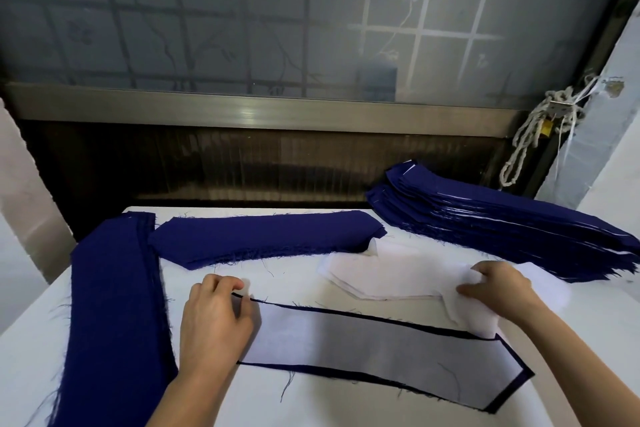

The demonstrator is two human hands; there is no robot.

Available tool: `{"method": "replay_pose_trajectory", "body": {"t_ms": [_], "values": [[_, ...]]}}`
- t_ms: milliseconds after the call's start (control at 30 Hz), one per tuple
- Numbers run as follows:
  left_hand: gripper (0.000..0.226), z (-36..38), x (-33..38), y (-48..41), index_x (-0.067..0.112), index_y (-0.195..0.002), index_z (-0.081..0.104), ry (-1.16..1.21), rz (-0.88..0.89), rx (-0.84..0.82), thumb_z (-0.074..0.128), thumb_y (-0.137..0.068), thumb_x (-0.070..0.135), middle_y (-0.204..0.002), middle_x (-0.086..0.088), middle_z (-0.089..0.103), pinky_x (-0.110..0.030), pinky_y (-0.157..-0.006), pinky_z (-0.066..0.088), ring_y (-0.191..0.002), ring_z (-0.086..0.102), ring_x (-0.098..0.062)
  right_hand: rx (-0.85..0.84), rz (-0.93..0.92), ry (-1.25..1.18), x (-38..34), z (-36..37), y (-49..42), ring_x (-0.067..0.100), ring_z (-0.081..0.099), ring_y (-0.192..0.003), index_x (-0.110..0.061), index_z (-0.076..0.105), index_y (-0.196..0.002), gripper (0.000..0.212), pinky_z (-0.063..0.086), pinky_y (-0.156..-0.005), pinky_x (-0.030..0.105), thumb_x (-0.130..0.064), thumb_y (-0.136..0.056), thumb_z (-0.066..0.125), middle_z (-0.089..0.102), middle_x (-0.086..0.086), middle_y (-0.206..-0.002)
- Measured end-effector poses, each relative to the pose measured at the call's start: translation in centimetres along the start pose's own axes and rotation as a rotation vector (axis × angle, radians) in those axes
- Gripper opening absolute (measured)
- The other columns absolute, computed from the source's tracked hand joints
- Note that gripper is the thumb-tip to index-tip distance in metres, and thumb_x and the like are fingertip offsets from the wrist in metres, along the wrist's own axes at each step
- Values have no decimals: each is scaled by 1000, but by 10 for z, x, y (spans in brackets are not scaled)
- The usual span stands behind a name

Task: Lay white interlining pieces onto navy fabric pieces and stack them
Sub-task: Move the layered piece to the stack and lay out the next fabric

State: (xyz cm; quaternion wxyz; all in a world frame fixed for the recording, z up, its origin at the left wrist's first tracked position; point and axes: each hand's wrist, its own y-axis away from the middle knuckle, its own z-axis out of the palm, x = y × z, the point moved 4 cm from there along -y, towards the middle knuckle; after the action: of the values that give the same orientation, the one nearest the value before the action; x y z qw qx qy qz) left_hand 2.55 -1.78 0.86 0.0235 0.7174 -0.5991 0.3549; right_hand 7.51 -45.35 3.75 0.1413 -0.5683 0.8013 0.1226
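Observation:
A navy fabric piece (505,402) lies near the front of the white table, almost fully covered by a white interlining piece (363,347); only a thin navy border shows. My left hand (214,319) presses on the left end of this pair, fingers curled at the top corner. My right hand (498,288) pinches a loose white interlining piece (464,305) at the edge of the white interlining pile (381,274). Plain navy pieces sit in a pile (263,239) behind, and another navy pile (114,305) lies along the left.
A tall stack of navy pieces with white layers (502,222) rests at the back right. The white table (311,406) ends at a dark wall under a frosted window. A knotted rope (530,135) hangs at the right.

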Motion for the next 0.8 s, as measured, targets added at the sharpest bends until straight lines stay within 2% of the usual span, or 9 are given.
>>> {"method": "replay_pose_trajectory", "body": {"t_ms": [33,100,233,367,433,500,600,667,800], "values": [[18,0,0,0,12,-104,70,8,9,6,69,-87,12,-105,-1,61,-37,-76,47,-99,51,-23,28,-85,-73,-6,-4,4,25,61,-80,-14,66,-79,16,43,-75,35,-27,-86,69,66,0,-78],[18,1,-1,-1,13,-104,70,19,18,15,70,-86,12,-103,1,61,-38,-77,47,-97,51,-23,120,-231,-187,-22,-12,13,20,47,-57,-8,54,-60,31,36,-57,32,-16,-89,64,51,0,-57],[19,0,2,1,15,-105,68,60,61,36,71,-86,13,-102,3,60,-36,-77,46,-96,50,-19,88,-497,-339,-67,-27,41,12,39,-53,-6,51,-62,37,33,-55,31,-23,-94,60,43,5,-55],[26,-4,24,5,22,-114,64,218,199,12,69,-89,18,-111,14,56,-29,-88,44,-106,47,-12,-102,-626,-315,-117,-27,69,13,52,-59,-14,70,-78,30,45,-59,31,-35,-96,57,61,6,-69],[41,-4,46,8,27,-129,58,365,304,-95,70,-90,21,-125,20,51,-16,-101,36,-121,42,-3,-192,-661,-309,-140,-22,81,7,64,-76,-22,76,-95,22,53,-74,30,-34,-96,58,71,-8,-83],[62,-5,72,11,39,-142,45,579,338,-306,71,-89,18,-139,25,41,-6,-101,33,-131,34,8,-274,-717,-293,-159,-15,94,5,66,-89,-28,76,-104,19,54,-86,33,-32,-96,59,73,-14,-97],[82,-8,109,16,48,-146,34,808,335,-633,71,-83,13,-145,26,40,-11,-103,38,-136,34,8,-419,-802,-303,-177,-8,112,5,65,-94,-32,74,-107,20,53,-86,30,-33,-98,56,71,-16,-102],[72,-13,123,16,45,-141,43,839,343,-712,72,-80,19,-134,20,55,-19,-102,44,-130,46,2,-490,-822,-367,-178,-11,120,4,65,-96,-31,74,-108,21,51,-82,24,-33,-98,56,71,-19,-103],[33,-20,122,14,34,-114,67,797,358,-726,75,-84,24,-106,4,69,-23,-84,53,-102,64,-7,-521,-817,-454,-164,-26,128,15,67,-88,-33,76,-102,24,56,-78,30,-44,-94,56,73,-6,-95]]}}
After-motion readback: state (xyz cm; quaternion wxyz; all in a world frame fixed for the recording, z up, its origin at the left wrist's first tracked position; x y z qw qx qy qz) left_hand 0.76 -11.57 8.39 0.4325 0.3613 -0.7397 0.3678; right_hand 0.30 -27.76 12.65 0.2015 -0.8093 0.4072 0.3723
